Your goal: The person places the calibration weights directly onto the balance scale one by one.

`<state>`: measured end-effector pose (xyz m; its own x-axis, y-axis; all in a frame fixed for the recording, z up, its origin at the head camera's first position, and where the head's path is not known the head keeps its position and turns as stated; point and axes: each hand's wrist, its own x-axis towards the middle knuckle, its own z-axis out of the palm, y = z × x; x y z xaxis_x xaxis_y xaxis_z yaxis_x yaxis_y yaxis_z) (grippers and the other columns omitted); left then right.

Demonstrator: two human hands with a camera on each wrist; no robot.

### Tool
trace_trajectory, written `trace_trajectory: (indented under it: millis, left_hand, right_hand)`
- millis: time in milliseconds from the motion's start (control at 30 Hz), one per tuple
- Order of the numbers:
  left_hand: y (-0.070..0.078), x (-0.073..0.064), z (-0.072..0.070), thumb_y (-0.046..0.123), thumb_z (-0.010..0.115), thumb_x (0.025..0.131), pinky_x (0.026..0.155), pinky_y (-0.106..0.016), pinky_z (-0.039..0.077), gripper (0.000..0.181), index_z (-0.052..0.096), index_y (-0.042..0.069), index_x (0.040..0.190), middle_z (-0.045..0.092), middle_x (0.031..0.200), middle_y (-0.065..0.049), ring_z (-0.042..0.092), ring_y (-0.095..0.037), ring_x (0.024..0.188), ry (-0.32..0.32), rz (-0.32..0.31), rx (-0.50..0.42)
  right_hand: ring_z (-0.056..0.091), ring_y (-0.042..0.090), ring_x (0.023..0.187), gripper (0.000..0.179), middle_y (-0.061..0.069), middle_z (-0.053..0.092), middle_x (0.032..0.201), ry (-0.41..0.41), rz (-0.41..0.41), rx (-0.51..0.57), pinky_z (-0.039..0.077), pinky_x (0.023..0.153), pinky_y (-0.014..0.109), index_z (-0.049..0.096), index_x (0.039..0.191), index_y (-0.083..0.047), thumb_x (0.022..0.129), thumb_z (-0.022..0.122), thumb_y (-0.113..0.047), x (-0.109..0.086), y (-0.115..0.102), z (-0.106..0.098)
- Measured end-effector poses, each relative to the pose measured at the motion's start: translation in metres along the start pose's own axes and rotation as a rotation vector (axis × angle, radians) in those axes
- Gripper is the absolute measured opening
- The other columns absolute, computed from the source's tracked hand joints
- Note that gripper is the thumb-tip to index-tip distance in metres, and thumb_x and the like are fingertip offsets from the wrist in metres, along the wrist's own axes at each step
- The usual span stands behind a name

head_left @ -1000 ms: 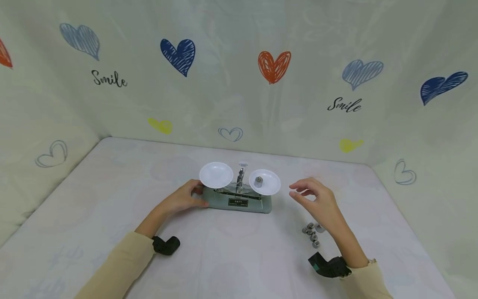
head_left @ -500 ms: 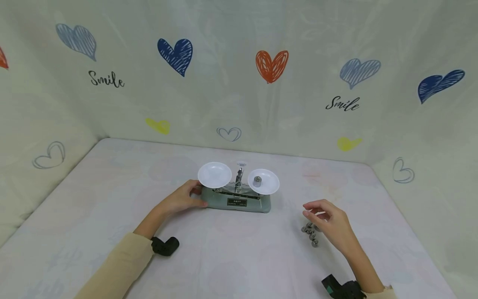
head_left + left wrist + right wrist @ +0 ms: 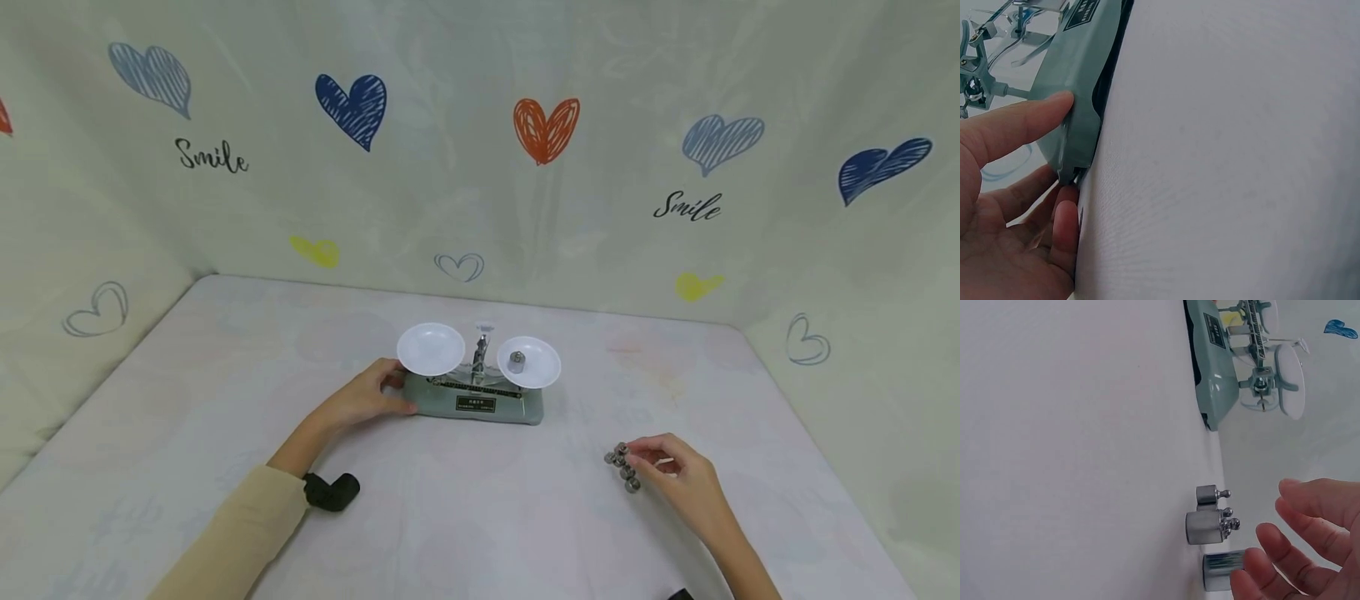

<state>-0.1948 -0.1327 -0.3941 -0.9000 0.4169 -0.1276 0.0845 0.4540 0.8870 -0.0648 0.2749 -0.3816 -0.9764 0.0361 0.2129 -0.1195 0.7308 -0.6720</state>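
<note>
A grey-green balance scale (image 3: pixel 472 408) with two white pans stands mid-table. My left hand (image 3: pixel 367 393) holds its left end, thumb on the front face and fingers around the end in the left wrist view. One metal weight (image 3: pixel 517 362) sits in the right pan (image 3: pixel 543 375); the left pan (image 3: pixel 431 350) bears nothing. Over at the right, several knobbed metal weights (image 3: pixel 626 472) stand clustered on the table. My right hand (image 3: pixel 682 475) hovers beside them, fingers bent and apart. In the right wrist view a larger weight (image 3: pixel 1216 572) is partly hidden behind its fingers.
A white cloth covers the table (image 3: pixel 480 517). Behind it hangs a pale curtain (image 3: pixel 450 200) printed with hearts and "Smile". Black wrist cameras are worn on both arms, the left one (image 3: pixel 332 492) fully visible.
My right hand has moved from beside the right pan toward the front right, coming down close to the clustered weights. The left hand has kept its hold on the scale.
</note>
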Motion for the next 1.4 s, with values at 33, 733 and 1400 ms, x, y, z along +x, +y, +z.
trace_trajectory:
  millis: [33, 733, 1400]
  left_hand:
    - [0.0, 0.0, 0.0, 0.012, 0.076, 0.075, 0.095, -0.051, 0.039, 0.07, 0.04, -0.007, 0.132, 0.039, 0.133, -0.027, 0.042, -0.04, 0.117, 0.001, 0.0, 0.003]
    - [0.003, -0.002, -0.002, 0.013, 0.076, 0.075, 0.094, -0.051, 0.039, 0.069, 0.041, -0.005, 0.132, 0.039, 0.133, -0.026, 0.043, -0.04, 0.117, -0.004, 0.002, 0.021]
    - [0.0, 0.0, 0.0, 0.01, 0.075, 0.075, 0.094, -0.05, 0.039, 0.068, 0.041, -0.006, 0.132, 0.039, 0.132, -0.026, 0.043, -0.04, 0.116, -0.002, 0.017, -0.004]
  right_hand:
    - [0.055, -0.004, 0.078, 0.014, -0.003, 0.066, 0.092, 0.003, 0.0, -0.003, 0.047, 0.067, 0.016, 0.068, 0.098, -0.014, 0.085, 0.068, -0.018, -0.001, 0.002, 0.0]
    - [0.055, -0.004, 0.07, 0.014, -0.007, 0.064, 0.081, -0.036, 0.138, 0.004, 0.048, 0.061, 0.019, 0.066, 0.09, -0.012, 0.08, 0.073, -0.019, -0.015, 0.014, 0.004]
    - [0.052, -0.006, 0.068, 0.012, -0.01, 0.063, 0.078, -0.033, 0.066, -0.079, 0.047, 0.06, 0.018, 0.065, 0.082, -0.017, 0.076, 0.075, -0.014, -0.015, 0.016, 0.004]
